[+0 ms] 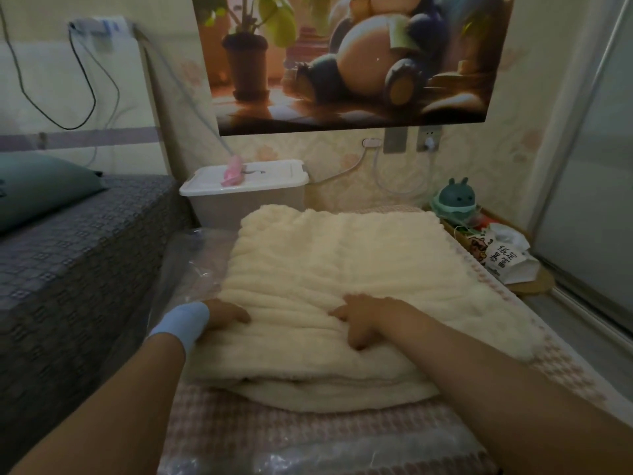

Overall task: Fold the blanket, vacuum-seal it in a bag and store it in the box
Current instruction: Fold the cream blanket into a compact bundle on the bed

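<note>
While the folded cream blanket (335,269) lies midway on the pink checked mat (308,437), the left hand (227,315) and right hand (359,318) press flat on its near part, fingers spread, gripping nothing. A clear bag (191,265) lies along the mat's left edge; the lidded white box (246,190) stands beyond its far edge.

A lidded box (245,197) stands behind the blanket (329,269), a bed (78,269) left of it. Its near side lies open.
</note>
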Available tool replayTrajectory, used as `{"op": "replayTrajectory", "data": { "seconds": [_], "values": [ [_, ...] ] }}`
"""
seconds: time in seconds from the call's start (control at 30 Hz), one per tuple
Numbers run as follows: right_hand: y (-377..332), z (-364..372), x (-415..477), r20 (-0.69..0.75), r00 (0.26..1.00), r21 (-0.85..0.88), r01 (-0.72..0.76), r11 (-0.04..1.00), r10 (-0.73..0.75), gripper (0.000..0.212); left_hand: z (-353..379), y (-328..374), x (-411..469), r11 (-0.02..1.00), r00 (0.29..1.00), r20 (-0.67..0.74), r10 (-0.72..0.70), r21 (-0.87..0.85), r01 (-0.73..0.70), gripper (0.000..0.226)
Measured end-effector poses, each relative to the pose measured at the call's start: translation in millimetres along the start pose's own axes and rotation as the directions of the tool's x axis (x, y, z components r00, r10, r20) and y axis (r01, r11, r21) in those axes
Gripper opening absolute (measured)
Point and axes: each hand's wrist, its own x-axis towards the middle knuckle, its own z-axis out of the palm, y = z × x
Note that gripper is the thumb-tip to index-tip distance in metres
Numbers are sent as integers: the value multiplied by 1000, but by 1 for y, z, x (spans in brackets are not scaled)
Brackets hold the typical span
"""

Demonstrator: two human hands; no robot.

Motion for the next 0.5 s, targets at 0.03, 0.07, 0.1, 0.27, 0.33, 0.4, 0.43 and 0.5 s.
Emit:
{"op": "replayTrajectory", "data": {
  "seconds": [0.03,0.07,0.1,0.27,0.33,0.4,0.43,0.5],
  "values": [
    [-3,-1,2,-33,999,7,13,1000,-13,90,-3,-4,3,992,999,41,-16,-127,21,74],
    [-4,-1,3,-49,998,6,38,999,-38,93,-6,-7,2,972,995,86,-42,-227,61,64],
    [-5,1,5,-39,997,-3,66,998,-66,95,-10,-9,1,955,989,139,-58,-280,96,55],
    [-9,5,13,9,998,13,67,998,-67,97,-30,10,-26,891,928,338,155,-454,16,70],
    [-6,-5,5,-37,992,203,126,971,-121,92,-39,25,-41,844,864,386,323,-531,-78,98],
    [3,-22,-8,-129,983,573,181,799,-130,72,-40,43,-60,795,806,366,466,-573,-199,106],
    [8,-33,-16,-173,981,732,189,655,-89,58,-37,52,-70,774,787,345,510,-584,-245,107],
    [19,-58,-38,-224,975,921,210,329,7,43,-27,76,-81,741,764,295,573,-585,-330,105]
  ]
}}
